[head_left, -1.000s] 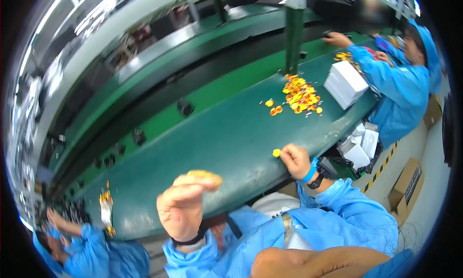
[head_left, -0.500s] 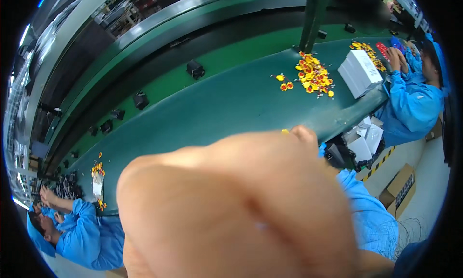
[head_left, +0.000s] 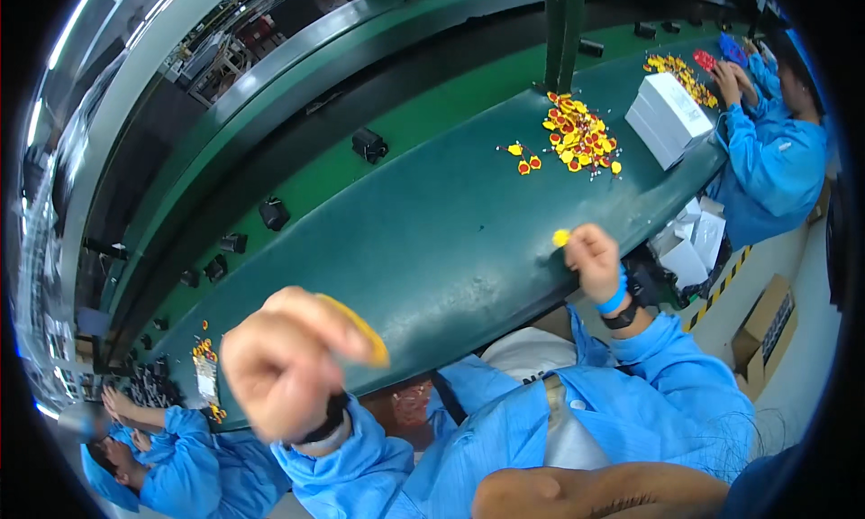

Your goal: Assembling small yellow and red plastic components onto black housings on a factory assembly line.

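Observation:
My left hand (head_left: 286, 361), slightly blurred and close to the view, is closed with thumb and bent fingers around a yellow piece (head_left: 371, 341); only its curved edge shows past the forefinger. Farther right, over the green work surface (head_left: 423, 267), my right hand (head_left: 594, 256) pinches a small yellow disc (head_left: 561, 238) between thumb and fingertips. A blue band (head_left: 614, 295) and a dark band circle that wrist. Beyond my right hand lies a pile of small yellow-and-red round parts (head_left: 579, 139) with short dark wires, and several more lie just left of it.
A white box (head_left: 669, 122) stands right of the pile, near a person in blue (head_left: 775, 172). Another person in blue (head_left: 194, 451) works at lower left by a white pack (head_left: 206, 379). Black blocks (head_left: 368, 145) line the green belt behind. A green post (head_left: 562, 37) rises there.
My left hand, which filled much of the view, has moved down and left, uncovering the yellow piece in it. My right hand, mostly hidden before, now shows fully with its yellow disc.

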Demonstrator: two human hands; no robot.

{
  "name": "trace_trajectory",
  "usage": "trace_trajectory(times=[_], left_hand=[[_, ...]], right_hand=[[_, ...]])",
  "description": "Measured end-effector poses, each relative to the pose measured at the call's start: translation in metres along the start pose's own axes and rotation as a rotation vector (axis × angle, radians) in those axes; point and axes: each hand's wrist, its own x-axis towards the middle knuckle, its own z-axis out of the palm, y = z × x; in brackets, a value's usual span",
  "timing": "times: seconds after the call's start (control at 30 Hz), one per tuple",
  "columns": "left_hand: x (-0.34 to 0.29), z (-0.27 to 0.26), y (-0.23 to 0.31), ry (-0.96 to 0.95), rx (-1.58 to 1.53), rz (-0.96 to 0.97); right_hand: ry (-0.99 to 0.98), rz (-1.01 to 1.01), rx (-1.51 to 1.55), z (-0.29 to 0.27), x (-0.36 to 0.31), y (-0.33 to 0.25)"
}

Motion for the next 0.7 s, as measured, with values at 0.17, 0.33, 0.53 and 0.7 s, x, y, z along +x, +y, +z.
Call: trace_trajectory(times=[0.17,0.33,0.53,0.7], left_hand=[[-0.058,-0.089,-0.067,0.383,0.629,-0.621],[-0.103,-0.135,-0.112,0.326,0.682,-1.023],[-0.089,-0.146,-0.116,0.507,0.566,-0.873],[-0.040,-0.113,-0.078,0.529,0.866,-0.185]], right_hand=[[0.180,-0.118,-0.027,-0.022,0.025,-0.038],[0.008,-0.018,-0.263,-0.012,0.018,0.000],[-0.061,-0.064,-0.486,0.000,0.022,-0.004],[-0.087,-0.130,-0.552,0.008,0.027,-0.008]])
